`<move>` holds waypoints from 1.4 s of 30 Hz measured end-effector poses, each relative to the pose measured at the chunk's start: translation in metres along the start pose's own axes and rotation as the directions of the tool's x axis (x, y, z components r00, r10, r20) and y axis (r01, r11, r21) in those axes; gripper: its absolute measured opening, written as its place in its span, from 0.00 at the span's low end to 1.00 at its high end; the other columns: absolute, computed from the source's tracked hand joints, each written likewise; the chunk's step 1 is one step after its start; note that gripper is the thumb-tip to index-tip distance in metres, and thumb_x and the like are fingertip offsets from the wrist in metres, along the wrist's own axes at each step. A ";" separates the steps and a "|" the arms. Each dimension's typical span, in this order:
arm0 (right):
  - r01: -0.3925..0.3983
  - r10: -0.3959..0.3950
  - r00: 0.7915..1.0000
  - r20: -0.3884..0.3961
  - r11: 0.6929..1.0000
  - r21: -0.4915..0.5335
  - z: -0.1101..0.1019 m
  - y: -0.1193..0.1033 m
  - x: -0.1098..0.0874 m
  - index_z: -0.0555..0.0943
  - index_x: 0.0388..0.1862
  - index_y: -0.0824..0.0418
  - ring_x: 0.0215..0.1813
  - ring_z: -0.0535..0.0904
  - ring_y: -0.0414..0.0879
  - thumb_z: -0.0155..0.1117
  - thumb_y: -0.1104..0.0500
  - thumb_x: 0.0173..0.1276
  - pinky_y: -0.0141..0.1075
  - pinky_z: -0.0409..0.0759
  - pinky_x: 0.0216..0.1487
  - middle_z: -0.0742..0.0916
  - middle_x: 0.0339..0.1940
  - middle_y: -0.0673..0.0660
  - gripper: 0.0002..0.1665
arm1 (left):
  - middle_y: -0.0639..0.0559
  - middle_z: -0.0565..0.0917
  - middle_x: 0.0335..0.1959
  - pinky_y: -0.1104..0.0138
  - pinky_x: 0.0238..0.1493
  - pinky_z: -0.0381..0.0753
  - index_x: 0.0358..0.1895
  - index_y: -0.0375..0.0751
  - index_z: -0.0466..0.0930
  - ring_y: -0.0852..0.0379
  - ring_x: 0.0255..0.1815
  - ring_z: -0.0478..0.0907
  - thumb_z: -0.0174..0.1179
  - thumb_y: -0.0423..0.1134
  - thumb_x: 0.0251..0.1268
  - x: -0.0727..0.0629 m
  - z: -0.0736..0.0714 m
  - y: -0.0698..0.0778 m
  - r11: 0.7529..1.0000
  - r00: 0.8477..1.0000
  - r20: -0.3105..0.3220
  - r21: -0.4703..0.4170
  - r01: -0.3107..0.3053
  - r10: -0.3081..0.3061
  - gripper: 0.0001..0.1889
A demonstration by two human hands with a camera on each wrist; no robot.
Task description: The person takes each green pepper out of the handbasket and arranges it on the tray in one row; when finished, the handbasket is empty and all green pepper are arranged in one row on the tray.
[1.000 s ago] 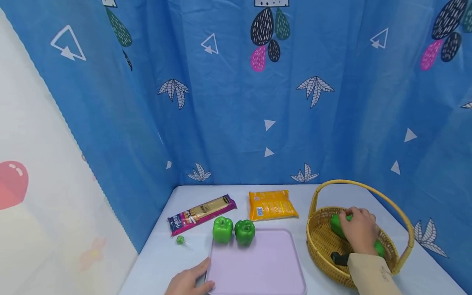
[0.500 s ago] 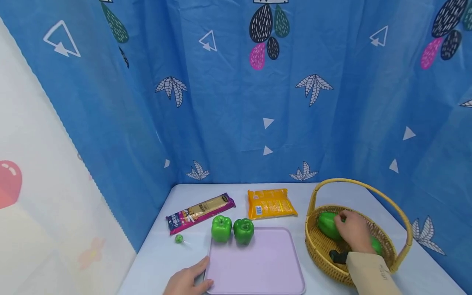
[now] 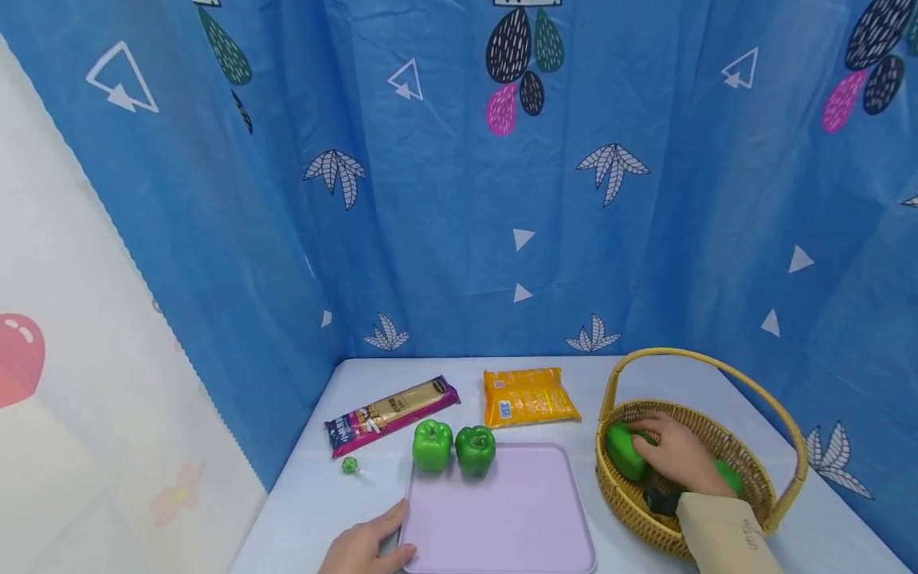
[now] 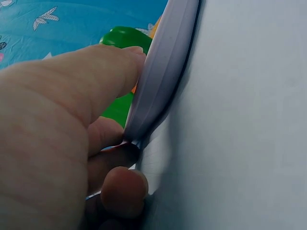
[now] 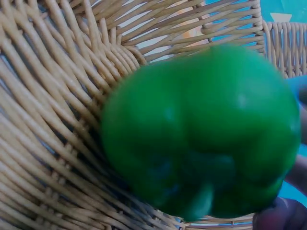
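In the head view my right hand (image 3: 677,450) reaches inside a wicker basket (image 3: 624,518) and grips a green bell pepper (image 3: 622,453). The right wrist view has this bell pepper (image 5: 201,124) large and slightly blurred, with fingertips (image 5: 274,216) around its right side. My forearm partly hides another green item (image 3: 727,476) and a dark item (image 3: 661,501) in the basket. My left hand (image 3: 366,544) rests against the left rim of a pale purple tray (image 3: 498,518), thumb and forefinger apart. Close up, its fingers (image 4: 115,72) touch the tray's side (image 4: 163,67).
Two green bell peppers (image 3: 433,446) stand at the tray's far left corner. Behind lie a purple noodle packet (image 3: 390,414) and an orange packet (image 3: 529,397). A small green ball on a white stick (image 3: 350,465) is left of the tray. The basket's handle (image 3: 753,387) arches up.
My right hand has moved left and slightly nearer within the basket, and the green bell pepper has shifted with it toward the left wall. The left hand and tray stay put.
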State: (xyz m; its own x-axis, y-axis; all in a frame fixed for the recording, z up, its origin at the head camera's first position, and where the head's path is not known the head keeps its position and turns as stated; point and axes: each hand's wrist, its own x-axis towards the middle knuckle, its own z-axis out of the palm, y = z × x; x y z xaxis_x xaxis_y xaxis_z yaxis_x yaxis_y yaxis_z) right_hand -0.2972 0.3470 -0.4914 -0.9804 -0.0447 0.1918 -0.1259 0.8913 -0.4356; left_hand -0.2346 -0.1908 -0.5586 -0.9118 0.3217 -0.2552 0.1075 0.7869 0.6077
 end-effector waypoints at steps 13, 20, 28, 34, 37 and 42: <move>0.061 -0.064 0.993 -0.094 0.997 -0.038 0.005 0.002 0.005 0.85 0.57 0.65 0.57 0.81 0.72 0.69 0.51 0.72 0.67 0.82 0.51 0.84 0.59 0.72 0.23 | 0.45 0.73 0.76 0.34 0.66 0.75 0.78 0.42 0.66 0.31 0.73 0.69 0.60 0.72 0.64 0.001 0.001 -0.002 1.000 1.000 -0.002 0.001 0.013 -0.013 0.48; 0.027 -0.027 1.000 -0.007 1.000 -0.013 0.004 0.003 0.006 0.81 0.63 0.67 0.45 0.82 0.60 0.70 0.55 0.63 0.48 0.82 0.36 0.81 0.62 0.73 0.30 | 0.46 0.73 0.76 0.33 0.67 0.74 0.78 0.42 0.67 0.32 0.73 0.70 0.59 0.72 0.64 0.001 0.002 -0.001 1.000 1.000 -0.010 0.002 0.008 -0.008 0.48; 0.001 -0.002 1.000 -0.012 1.000 -0.017 0.010 0.007 0.009 0.80 0.63 0.65 0.44 0.81 0.55 0.74 0.53 0.61 0.48 0.82 0.34 0.82 0.57 0.71 0.33 | 0.46 0.74 0.75 0.35 0.67 0.74 0.77 0.42 0.67 0.33 0.73 0.70 0.58 0.72 0.65 0.001 0.003 -0.003 1.000 1.000 -0.009 0.013 -0.004 0.004 0.47; -0.032 0.032 0.999 0.007 0.999 -0.016 0.011 0.010 0.010 0.80 0.63 0.64 0.43 0.81 0.55 0.77 0.49 0.61 0.50 0.84 0.35 0.80 0.55 0.70 0.35 | 0.48 0.74 0.75 0.35 0.67 0.75 0.77 0.43 0.67 0.34 0.73 0.71 0.58 0.72 0.65 0.003 0.004 -0.003 1.000 1.000 -0.013 0.015 -0.006 0.007 0.47; -0.032 0.032 0.999 -0.003 0.999 -0.017 0.010 0.009 0.010 0.80 0.63 0.63 0.42 0.80 0.55 0.76 0.50 0.62 0.52 0.83 0.36 0.80 0.53 0.68 0.33 | 0.48 0.74 0.75 0.35 0.67 0.75 0.77 0.43 0.68 0.34 0.72 0.72 0.58 0.72 0.65 0.003 0.004 -0.003 1.000 1.000 -0.019 0.017 -0.006 0.006 0.46; -0.013 0.013 1.000 -0.020 1.000 -0.027 0.009 0.006 0.008 0.82 0.62 0.65 0.41 0.80 0.54 0.75 0.48 0.63 0.51 0.83 0.35 0.82 0.52 0.69 0.33 | 0.47 0.75 0.74 0.34 0.66 0.75 0.77 0.42 0.68 0.34 0.71 0.73 0.59 0.72 0.65 0.003 0.002 -0.002 1.000 1.000 -0.022 0.018 -0.006 0.006 0.46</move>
State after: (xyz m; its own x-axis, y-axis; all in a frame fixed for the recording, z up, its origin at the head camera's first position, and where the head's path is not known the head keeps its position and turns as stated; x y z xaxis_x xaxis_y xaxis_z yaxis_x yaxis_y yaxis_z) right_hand -0.3074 0.3482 -0.5003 -0.9786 -0.0243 0.2043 -0.1089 0.9037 -0.4141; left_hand -0.2364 -0.1900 -0.5623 -0.9198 0.3144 -0.2346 0.1199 0.7947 0.5951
